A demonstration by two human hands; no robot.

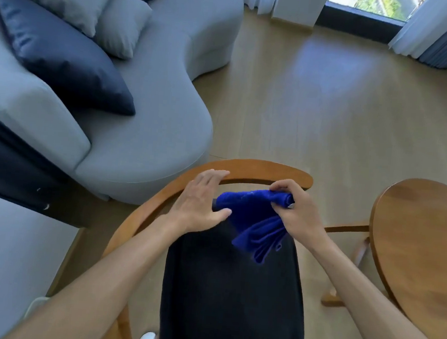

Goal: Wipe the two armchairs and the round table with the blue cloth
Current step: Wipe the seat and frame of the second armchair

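Blue cloth (253,215) is held bunched above the dark seat pad (233,292) of the armchair (257,168), just inside the curved wooden back rail. Seen from left to right: at 9 to 11 o'clock a grey sofa (145,124) is found, with a dark cushion (62,58) and pale cushions (121,22) on it. Near the middle, the left hand (200,202) is spread with straight, relaxed fingers (213,175); nothing is gripped by it, its fingertips lie at the back rail and its thumb is at the left edge of the cloth. Just to the right, at 3 o'clock from the left hand, the right hand (298,211) is curled round the upper right end of the cloth, which is pinched between thumb and fingers, while the loose folds hang down toward 6 o'clock and reach the seat pad. At 3 to 4 o'clock the round wooden table (421,240) stands beside the armchair on the wooden floor (331,97).
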